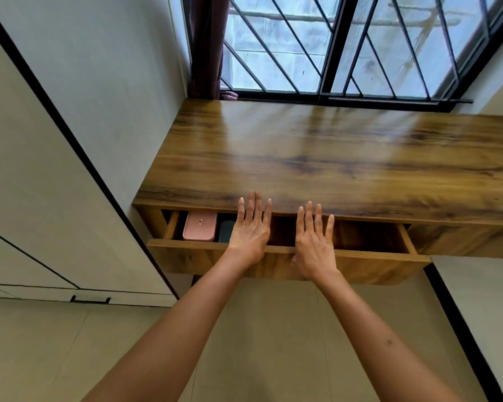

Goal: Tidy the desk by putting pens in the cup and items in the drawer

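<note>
A wooden drawer (360,265) under the desk top (317,152) stands partly pulled out. Inside it at the left lie a pink case (199,226) and, beside it, a dark case (225,231) partly hidden by my left hand. My left hand (251,227) and my right hand (314,242) are side by side with straight fingers, palms against the drawer's front edge, fingers reaching over the opening toward the desk's edge. Neither hand holds anything. No pens and no cup are in view.
A white wall and a white cabinet (41,198) stand to the left of the desk. A barred window (346,44) with a dark curtain (206,44) runs behind it. Pale floor tiles (41,352) lie below, and a white panel (482,300) stands at the right.
</note>
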The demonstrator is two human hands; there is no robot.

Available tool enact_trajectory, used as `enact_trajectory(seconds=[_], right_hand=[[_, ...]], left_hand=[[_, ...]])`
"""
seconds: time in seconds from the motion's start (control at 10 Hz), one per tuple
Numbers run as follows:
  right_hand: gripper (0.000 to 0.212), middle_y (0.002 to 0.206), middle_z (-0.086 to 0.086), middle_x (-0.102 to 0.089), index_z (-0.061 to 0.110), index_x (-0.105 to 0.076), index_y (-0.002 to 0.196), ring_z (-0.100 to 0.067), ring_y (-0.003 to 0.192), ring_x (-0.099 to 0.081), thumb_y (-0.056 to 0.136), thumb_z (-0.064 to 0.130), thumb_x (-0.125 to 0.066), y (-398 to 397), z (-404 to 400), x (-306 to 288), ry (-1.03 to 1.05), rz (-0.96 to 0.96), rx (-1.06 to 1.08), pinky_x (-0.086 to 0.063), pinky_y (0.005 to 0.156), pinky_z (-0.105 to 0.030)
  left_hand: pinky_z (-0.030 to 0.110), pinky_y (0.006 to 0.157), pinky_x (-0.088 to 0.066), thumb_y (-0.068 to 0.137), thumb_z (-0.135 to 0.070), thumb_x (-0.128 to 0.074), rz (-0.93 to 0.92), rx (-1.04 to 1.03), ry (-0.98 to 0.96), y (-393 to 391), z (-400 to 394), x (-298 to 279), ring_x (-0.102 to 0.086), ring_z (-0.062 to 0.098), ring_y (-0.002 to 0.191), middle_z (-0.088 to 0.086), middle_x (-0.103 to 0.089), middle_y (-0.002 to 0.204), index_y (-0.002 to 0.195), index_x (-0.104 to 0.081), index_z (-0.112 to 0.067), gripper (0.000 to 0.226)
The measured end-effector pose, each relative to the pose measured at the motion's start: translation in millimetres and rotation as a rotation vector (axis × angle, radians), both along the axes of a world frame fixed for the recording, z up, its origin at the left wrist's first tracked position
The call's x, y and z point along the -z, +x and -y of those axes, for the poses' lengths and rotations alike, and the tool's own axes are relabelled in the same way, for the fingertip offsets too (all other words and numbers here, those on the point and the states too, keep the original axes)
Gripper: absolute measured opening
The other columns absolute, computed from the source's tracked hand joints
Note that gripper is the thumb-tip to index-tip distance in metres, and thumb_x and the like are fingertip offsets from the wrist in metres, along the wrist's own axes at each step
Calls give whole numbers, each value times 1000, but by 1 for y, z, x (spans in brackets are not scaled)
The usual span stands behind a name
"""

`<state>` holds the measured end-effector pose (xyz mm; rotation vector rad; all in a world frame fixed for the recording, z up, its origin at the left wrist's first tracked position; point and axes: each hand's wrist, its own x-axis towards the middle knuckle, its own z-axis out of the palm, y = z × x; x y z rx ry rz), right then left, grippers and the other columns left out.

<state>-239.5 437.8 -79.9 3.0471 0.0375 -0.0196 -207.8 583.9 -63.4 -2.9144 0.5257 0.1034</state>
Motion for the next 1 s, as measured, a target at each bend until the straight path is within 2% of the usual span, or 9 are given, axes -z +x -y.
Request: enact_trajectory(seconds=[0.1,0.2,0.3,0.4,0.5,0.7,0.8,0.9,1.0], right_hand=[[96,158,-21,-4,1,-4,150,-35,147,0,83,20,-69,25,11,7,-62,-8,-45,-6,118,-56],[75,147,-21,-40,0,-40,141,-33,139,-36,76,9,-75,46,21,14,-87,124,-74,-31,114,-48],[53,126,-24,-61,-3,-61,122,-34,118,-59,70,-4,-74,60,26,18,-37,223,-133,-49,99,-47],[32,111,-25,-67,-4,-69,105,-34,103,-68,75,-2,-59,71,29,24,-42,339,-189,-56,88,-45],[39,108,-24,-69,-3,-70,103,-33,100,-69,78,3,-40,76,32,31,-20,383,-224,-57,85,-44],[36,112,-25,-67,-4,-69,106,-33,103,-68,72,0,-59,76,38,34,-46,439,-247,-57,86,-45],[35,109,-23,-69,-1,-71,102,-31,102,-69,77,22,-73,78,41,29,-45,336,-245,-57,86,-42],[48,90,-11,-75,10,-73,86,-23,82,-73,86,52,-50,84,48,6,42,293,-276,-58,68,-31],[40,85,-5,-74,14,-70,91,-19,72,-71,94,46,-47,94,59,-23,208,375,-306,-56,61,-30]], left_hand=[[56,117,4,88,-7,-55,25,18,27,21,5,5,17,45,142,30,13,154,148,13,0,91],[56,115,-21,90,-3,-51,46,16,49,42,11,7,-13,52,140,32,-13,153,150,-7,-3,75],[51,102,-43,88,-8,-58,126,42,81,51,14,7,-43,51,126,32,-41,140,144,-34,-7,61],[42,80,-56,69,-17,-78,197,99,115,59,11,7,-65,40,99,24,-65,114,118,-62,-13,52],[40,73,-58,67,-16,-80,244,136,110,67,7,13,-69,38,91,24,-69,105,110,-67,-13,45],[42,71,-60,73,-16,-79,261,102,132,67,8,18,-69,41,91,27,-68,105,111,-66,-11,40],[40,71,-58,85,-38,-65,191,121,164,66,14,4,-67,42,96,27,-66,110,113,-61,-10,40],[31,62,-47,89,-66,-37,203,201,99,73,17,-19,-68,28,82,13,-69,95,103,-61,-14,59],[31,67,-47,96,-60,-22,268,128,22,87,24,-41,-68,23,82,7,-70,99,105,-62,-17,60]])
